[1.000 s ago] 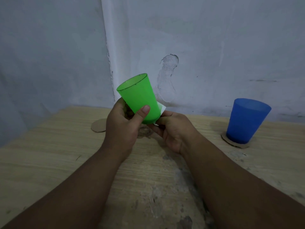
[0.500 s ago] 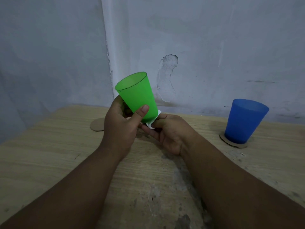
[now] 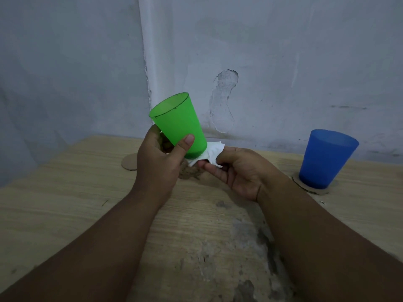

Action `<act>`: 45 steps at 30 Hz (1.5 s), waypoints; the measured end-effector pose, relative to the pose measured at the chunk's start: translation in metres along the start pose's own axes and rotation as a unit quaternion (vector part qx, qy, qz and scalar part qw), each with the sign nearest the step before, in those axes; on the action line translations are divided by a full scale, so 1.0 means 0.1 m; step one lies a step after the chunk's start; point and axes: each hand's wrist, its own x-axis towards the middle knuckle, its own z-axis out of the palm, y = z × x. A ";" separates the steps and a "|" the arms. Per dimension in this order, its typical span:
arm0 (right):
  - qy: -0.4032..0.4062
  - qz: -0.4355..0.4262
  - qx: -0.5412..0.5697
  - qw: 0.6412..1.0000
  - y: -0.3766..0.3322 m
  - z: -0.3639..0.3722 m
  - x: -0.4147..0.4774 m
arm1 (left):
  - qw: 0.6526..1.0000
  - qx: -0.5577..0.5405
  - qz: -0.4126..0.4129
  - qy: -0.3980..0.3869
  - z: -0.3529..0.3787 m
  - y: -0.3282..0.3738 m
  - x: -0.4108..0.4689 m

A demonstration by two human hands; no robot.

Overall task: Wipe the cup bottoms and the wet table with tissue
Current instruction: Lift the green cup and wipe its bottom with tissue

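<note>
My left hand [image 3: 159, 162] grips a green plastic cup [image 3: 178, 125] above the table, tilted with its mouth up and to the left. A crumpled white tissue [image 3: 210, 154] is pressed against the cup's bottom by the fingers of my right hand [image 3: 242, 171]. The cup's base is hidden behind the tissue. A blue plastic cup [image 3: 325, 160] stands upright on a round cardboard coaster [image 3: 314, 189] at the right. A dark damp patch [image 3: 189, 172] marks the wooden table [image 3: 65, 203] just below my hands.
A second cardboard coaster [image 3: 129, 163] lies bare on the table behind my left hand. The grey wall [image 3: 283, 62] runs close behind the table, with a corner at the left. Worn grey stains [image 3: 246, 236] cover the table's near middle.
The green cup has tilted a little more upright, and more of the tissue now shows at its bottom right as my right hand shifts it along the base. The blue cup has not moved.
</note>
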 end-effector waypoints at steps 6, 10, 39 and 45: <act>0.125 -0.076 -0.046 0.988 -0.04 -0.07 0.12 | 1.000 -0.020 -0.014 0.000 0.02 -0.01 -0.01; 0.118 -0.111 -0.091 0.983 0.06 -0.02 0.17 | 1.000 -0.010 -0.017 -0.021 0.04 -0.02 -0.03; 0.188 -0.131 -0.036 0.973 0.37 0.35 0.03 | 0.995 0.088 -0.017 0.048 0.04 -0.06 0.01; 0.215 -0.224 -0.339 0.888 0.42 0.31 0.06 | 0.986 0.148 -0.015 0.072 -0.10 0.04 -0.02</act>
